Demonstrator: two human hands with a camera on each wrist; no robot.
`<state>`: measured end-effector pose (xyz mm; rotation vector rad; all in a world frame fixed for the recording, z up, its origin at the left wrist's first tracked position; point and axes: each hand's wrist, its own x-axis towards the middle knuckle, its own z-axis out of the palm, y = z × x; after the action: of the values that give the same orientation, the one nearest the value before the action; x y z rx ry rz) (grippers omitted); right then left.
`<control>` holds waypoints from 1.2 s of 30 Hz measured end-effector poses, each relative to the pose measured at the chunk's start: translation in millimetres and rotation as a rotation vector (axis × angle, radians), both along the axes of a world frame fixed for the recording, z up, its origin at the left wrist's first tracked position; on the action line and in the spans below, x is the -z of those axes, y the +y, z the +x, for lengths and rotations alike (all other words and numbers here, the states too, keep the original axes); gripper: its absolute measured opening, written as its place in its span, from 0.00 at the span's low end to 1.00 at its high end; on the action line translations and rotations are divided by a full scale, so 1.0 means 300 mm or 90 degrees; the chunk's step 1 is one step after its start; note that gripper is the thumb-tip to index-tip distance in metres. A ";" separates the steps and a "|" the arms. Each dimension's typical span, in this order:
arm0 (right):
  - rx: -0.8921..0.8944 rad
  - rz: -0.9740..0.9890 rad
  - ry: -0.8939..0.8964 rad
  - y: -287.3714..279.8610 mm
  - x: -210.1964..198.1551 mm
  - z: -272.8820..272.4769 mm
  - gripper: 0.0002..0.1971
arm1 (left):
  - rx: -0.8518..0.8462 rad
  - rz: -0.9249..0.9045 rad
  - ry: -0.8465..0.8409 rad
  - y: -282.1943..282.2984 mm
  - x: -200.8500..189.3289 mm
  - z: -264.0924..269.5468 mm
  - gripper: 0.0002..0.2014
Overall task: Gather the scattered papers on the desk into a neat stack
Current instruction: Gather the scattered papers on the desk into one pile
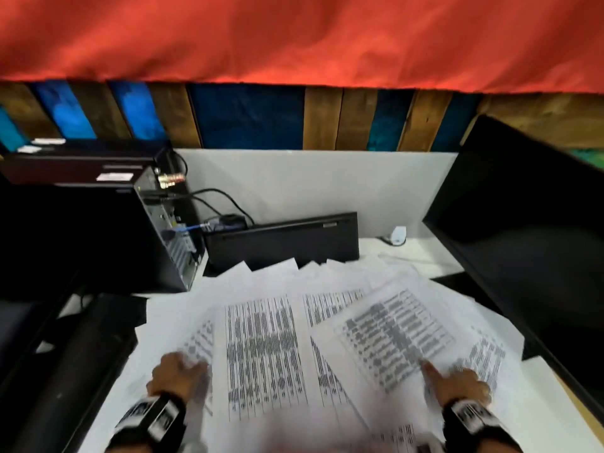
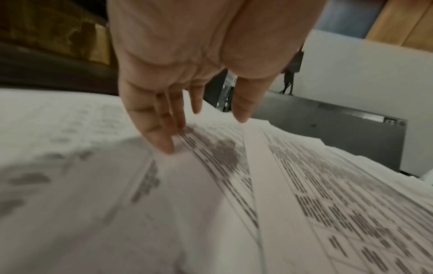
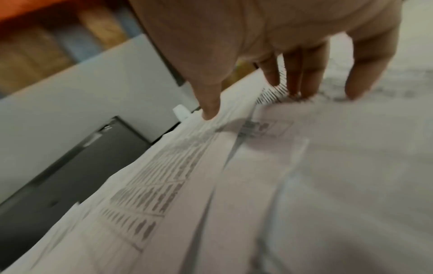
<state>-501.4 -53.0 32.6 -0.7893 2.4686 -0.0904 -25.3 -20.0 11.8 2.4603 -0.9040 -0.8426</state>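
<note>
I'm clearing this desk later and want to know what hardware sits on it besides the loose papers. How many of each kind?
Computer tower: 1
Keyboard propped on edge: 1
Monitor: 1
White plug: 1
Total: 4
The printed papers overlap too much to count.

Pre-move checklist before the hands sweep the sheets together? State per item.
1. Papers still fanned out, not stacked: not ok.
2. Left hand on the left sheets, fingers straight, fingertips touching paper: ok.
3. Right hand on the right sheets, fingers extended: ok.
4. Far sheet corners overlap the keyboard leaning on the divider; may snag: not ok.
5. Monitor edge close to the right sheets: cannot tell if clear.
</note>
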 end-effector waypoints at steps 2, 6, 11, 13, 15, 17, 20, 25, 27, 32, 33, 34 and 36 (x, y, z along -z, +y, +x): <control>0.029 0.024 0.050 -0.029 -0.021 0.057 0.61 | -0.016 -0.011 0.001 -0.029 -0.051 -0.052 0.32; -0.069 -0.022 0.006 -0.074 0.021 0.102 0.55 | 0.046 -0.121 0.143 -0.074 -0.035 -0.142 0.11; -0.338 -0.052 -0.065 -0.091 0.015 0.157 0.43 | 0.122 -0.053 0.329 -0.135 -0.030 -0.255 0.35; -0.338 -0.097 -0.079 -0.085 0.030 0.174 0.42 | 0.151 -0.036 0.374 -0.153 -0.019 -0.299 0.38; -0.193 -0.109 -0.006 -0.076 0.027 0.179 0.45 | 0.194 -0.003 0.365 -0.170 -0.042 -0.359 0.39; 0.025 -0.078 0.033 -0.062 0.011 0.165 0.54 | 0.205 0.024 0.351 -0.189 -0.059 -0.420 0.36; 0.114 -0.078 -0.008 -0.065 -0.010 0.136 0.62 | 0.235 0.026 0.383 -0.215 -0.077 -0.525 0.34; 0.151 -0.191 -0.188 -0.103 0.028 0.070 0.59 | 0.344 0.066 0.335 -0.250 -0.091 -0.692 0.43; 0.156 -0.222 -0.232 -0.091 0.027 0.042 0.54 | 0.346 0.061 0.304 -0.248 -0.102 -0.728 0.45; 0.141 -0.248 -0.323 -0.100 0.040 0.029 0.36 | 0.426 0.036 0.262 -0.235 -0.105 -0.723 0.37; 0.129 -0.251 -0.326 -0.108 0.039 0.036 0.35 | 0.433 0.037 0.275 -0.231 -0.101 -0.719 0.37; 0.118 -0.246 -0.304 -0.118 0.034 0.042 0.32 | 0.425 0.020 0.296 -0.225 -0.095 -0.712 0.37; 0.086 -0.235 -0.250 -0.141 0.029 0.041 0.26 | 0.321 -0.014 0.385 -0.219 -0.084 -0.695 0.36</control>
<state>-489.1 -95.4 24.0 -0.6717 2.1483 -0.6988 -233.7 -85.8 37.1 1.7802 -1.2776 -1.6122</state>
